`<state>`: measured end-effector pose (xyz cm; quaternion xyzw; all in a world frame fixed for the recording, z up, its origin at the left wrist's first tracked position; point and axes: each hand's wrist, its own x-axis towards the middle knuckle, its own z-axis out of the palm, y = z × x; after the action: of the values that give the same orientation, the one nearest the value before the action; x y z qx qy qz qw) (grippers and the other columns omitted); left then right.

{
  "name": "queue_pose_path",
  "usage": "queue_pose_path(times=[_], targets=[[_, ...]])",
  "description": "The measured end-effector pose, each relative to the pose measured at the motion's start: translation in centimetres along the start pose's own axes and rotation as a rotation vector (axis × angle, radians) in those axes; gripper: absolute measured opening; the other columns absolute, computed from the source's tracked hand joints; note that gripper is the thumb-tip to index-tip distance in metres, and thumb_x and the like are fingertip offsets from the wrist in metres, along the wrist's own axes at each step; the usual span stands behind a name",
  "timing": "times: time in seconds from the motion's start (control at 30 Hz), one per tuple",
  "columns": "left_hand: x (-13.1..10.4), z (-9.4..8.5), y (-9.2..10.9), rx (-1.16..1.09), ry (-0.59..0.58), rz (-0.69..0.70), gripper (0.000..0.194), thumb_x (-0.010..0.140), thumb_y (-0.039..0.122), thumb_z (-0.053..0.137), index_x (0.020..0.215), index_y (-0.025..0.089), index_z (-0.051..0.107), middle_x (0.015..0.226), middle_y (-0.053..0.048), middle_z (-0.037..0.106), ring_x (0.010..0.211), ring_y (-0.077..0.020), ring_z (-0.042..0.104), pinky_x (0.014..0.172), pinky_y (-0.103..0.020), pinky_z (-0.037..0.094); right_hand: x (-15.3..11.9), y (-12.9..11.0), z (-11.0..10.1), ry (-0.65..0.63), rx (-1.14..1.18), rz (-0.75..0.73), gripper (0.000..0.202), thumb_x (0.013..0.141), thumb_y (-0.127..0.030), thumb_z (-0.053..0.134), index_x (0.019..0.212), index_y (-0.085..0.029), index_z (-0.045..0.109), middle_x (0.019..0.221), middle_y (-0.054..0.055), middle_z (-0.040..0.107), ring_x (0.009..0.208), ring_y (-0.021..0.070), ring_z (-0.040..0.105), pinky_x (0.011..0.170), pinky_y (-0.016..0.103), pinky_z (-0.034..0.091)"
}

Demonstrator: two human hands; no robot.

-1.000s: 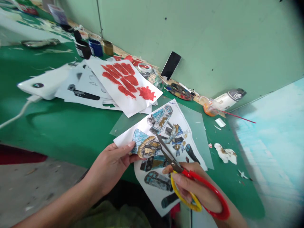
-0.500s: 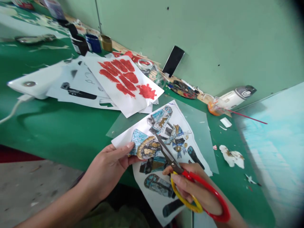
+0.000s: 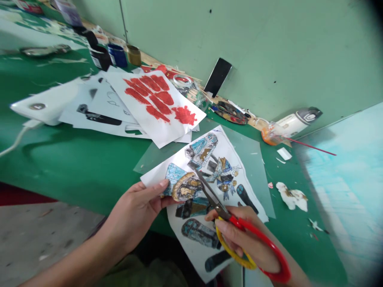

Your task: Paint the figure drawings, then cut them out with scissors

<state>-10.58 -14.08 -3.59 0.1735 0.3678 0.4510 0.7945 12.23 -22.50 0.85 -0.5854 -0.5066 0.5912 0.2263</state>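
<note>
My left hand point(image 3: 139, 209) pinches the left edge of a white sheet of paper point(image 3: 185, 153) covered with painted figures in blue, black and gold. Its thumb lies on top, beside a blue figure with a round gold-and-brown shape point(image 3: 187, 186). A pair of scissors point(image 3: 223, 211) with one red and one yellow handle is gripped in my right hand point(image 3: 239, 229). The dark blades lie over the middle of the sheet, pointing up and left, next to the round shape. The sheet's lower part hangs past the table's front edge.
A sheet with red painted patches point(image 3: 158, 95) tops a paper pile. Further left lies a white corded device point(image 3: 44, 103). Paint jars point(image 3: 117, 54), a phone point(image 3: 218, 77) and a white-grey bottle point(image 3: 299, 121) stand along the wall. Crumpled tissue point(image 3: 291, 196) is at right on the green table point(image 3: 98, 167).
Hardly anything differs. The scissor blades have shifted very slightly left over the sheet; both hands keep their grips.
</note>
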Motion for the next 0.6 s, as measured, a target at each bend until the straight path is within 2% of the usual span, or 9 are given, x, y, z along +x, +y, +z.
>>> queue_pose_path(times=[0.23,0.47,0.6], targets=[[-0.1,-0.2,0.3,0.015,0.026,-0.007,0.017,0.078,0.018,0.080,0.094,0.012,0.081,0.104,-0.014,0.079,0.091,-0.0283,0.074,0.072,-0.034,0.066,-0.2,-0.2,-0.3,-0.019,-0.038,0.005,0.048,0.099,-0.057,0.052,0.111,-0.015,0.071,0.054,-0.007,0.042,0.048,0.0078,0.040,0.048,0.022,0.031],[0.2,-0.4,0.9,0.048,-0.010,-0.033,0.016,0.078,0.018,0.078,0.092,0.010,0.080,0.103,-0.015,0.079,0.087,-0.0272,0.074,0.071,-0.033,0.065,-0.4,-0.8,-0.4,-0.013,-0.025,0.115,0.061,0.093,-0.067,0.054,0.115,-0.013,0.070,0.053,-0.008,0.035,0.048,0.0086,0.031,0.047,0.024,0.021],[0.2,0.3,1.2,0.030,0.019,-0.013,0.016,0.078,0.017,0.078,0.093,0.010,0.080,0.103,-0.015,0.079,0.088,-0.0280,0.075,0.071,-0.033,0.064,-0.5,-1.1,-0.4,0.000,-0.043,0.103,0.061,0.092,-0.068,0.055,0.114,-0.013,0.071,0.054,-0.006,0.036,0.049,0.0089,0.033,0.048,0.026,0.022]])
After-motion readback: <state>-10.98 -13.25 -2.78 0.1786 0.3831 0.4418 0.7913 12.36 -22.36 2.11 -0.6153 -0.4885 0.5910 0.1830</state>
